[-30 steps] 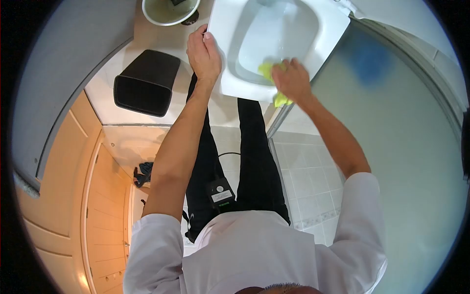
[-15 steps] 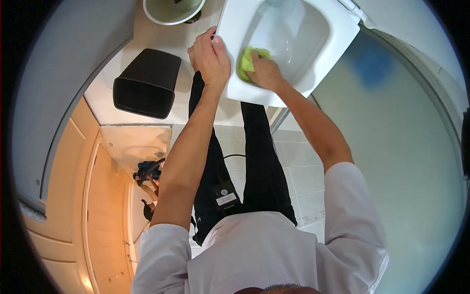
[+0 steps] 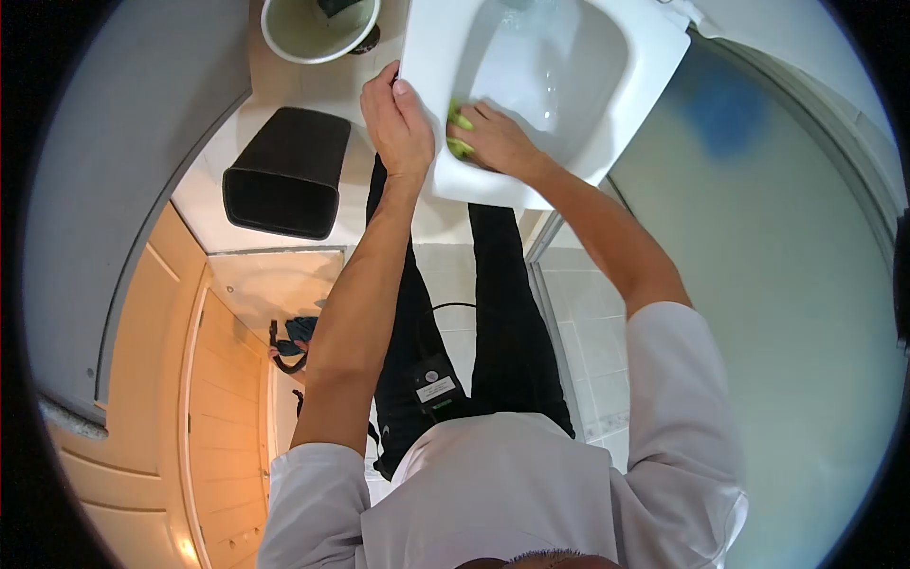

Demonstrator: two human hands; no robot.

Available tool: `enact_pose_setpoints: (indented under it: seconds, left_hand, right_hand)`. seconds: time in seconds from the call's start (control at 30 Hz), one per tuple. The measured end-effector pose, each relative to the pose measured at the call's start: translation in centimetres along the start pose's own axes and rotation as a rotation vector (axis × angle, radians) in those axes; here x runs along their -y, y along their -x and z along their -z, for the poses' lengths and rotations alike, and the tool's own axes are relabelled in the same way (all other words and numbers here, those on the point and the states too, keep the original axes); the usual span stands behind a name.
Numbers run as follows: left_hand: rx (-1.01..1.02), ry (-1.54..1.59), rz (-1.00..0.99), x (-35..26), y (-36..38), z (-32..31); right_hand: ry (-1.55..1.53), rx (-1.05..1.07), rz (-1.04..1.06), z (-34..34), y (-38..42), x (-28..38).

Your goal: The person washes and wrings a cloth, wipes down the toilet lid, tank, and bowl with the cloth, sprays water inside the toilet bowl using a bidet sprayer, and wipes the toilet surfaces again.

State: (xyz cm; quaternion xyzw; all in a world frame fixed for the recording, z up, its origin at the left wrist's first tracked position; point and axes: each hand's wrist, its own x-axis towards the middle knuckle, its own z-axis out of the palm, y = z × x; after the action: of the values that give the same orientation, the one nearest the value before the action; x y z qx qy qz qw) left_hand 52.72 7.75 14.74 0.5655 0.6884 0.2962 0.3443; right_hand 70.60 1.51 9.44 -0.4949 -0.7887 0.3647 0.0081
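Note:
The white basin (image 3: 607, 142) fills the top middle of the view, and its bowl is glossy and wet-looking. Inside, against the bowl's near left wall, my right hand (image 3: 495, 140) presses a yellow-green cloth (image 3: 460, 149). Most of the cloth is hidden under the palm and fingers. My left hand (image 3: 398, 123) grips the basin's outer left edge, thumb lying along the side; some of its fingertips are out of sight around the edge.
Left of the basin stand a black bin (image 3: 284, 175) and a pale bucket (image 3: 320, 33) with something dark in it. A frosted glass panel (image 3: 758, 284) is on the right. Wooden doors (image 3: 227, 408) are at lower left; another person is partly visible nearby.
My right hand has shifted left and slightly down with the cloth, covering more of it. My left hand still holds the basin edge. The whole view has moved a little.

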Motion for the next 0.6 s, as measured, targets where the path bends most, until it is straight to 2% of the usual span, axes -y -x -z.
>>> enact_pose_setpoints:
  seconds: [0.07,0.1,0.17,0.23,0.3,0.33,0.37,0.4,0.43,0.47,0.5,0.57,0.6]
  left_hand:
    - [0.01,0.002,0.011,0.1,-0.4,0.2]
    - [-0.001,-0.01,-0.001,0.1,-0.4,0.3]
    - [-0.006,-0.02,-0.014,0.2,0.2,0.5]
    - [0.02,-0.006,0.006,0.4,0.4,0.5]
    - [-0.048,-0.09,-0.038,0.0,0.7,0.3]
    - [-0.123,-0.178,-0.083,-0.2,0.6,0.1]
    - [-0.138,-0.177,-0.089,-0.9,0.8,0.3]
    - [-0.041,-0.192,-0.203,-2.2,1.6,0.9]
    - [0.063,-0.21,-0.314,-3.6,2.8,1.3]
    - [0.217,-0.11,-0.264,-6.2,3.5,1.6]
    - [0.377,-0.015,-0.209,-9.3,4.4,1.4]
    - [0.641,0.873,0.707,-14.3,8.2,-1.5]
    - [0.773,0.821,0.61,-15.1,9.0,-2.5]
  right_hand:
    - [0.007,0.257,0.121,1.4,2.1,-1.2]
    - [0.002,0.252,0.115,2.4,2.4,-1.4]
    - [0.116,0.472,-0.118,4.2,3.0,-1.7]
    - [0.173,0.455,-0.197,5.4,3.1,-0.6]
    - [-0.157,0.346,-0.511,6.7,3.0,0.0]
    - [-0.152,0.341,-0.503,7.5,3.2,0.5]
    - [-0.288,0.169,-0.591,8.6,3.6,1.1]
    - [-0.422,-0.011,-0.676,10.0,4.3,1.9]
    - [-0.485,-0.065,-0.702,12.3,4.8,3.0]
    - [-0.555,-0.114,-0.732,14.7,5.8,4.6]
    - [-0.54,-0.193,-0.664,16.2,8.1,5.9]
    - [-0.55,-0.293,-0.587,16.3,13.1,9.6]
    - [-0.648,-0.486,-0.666,15.9,14.7,10.7]
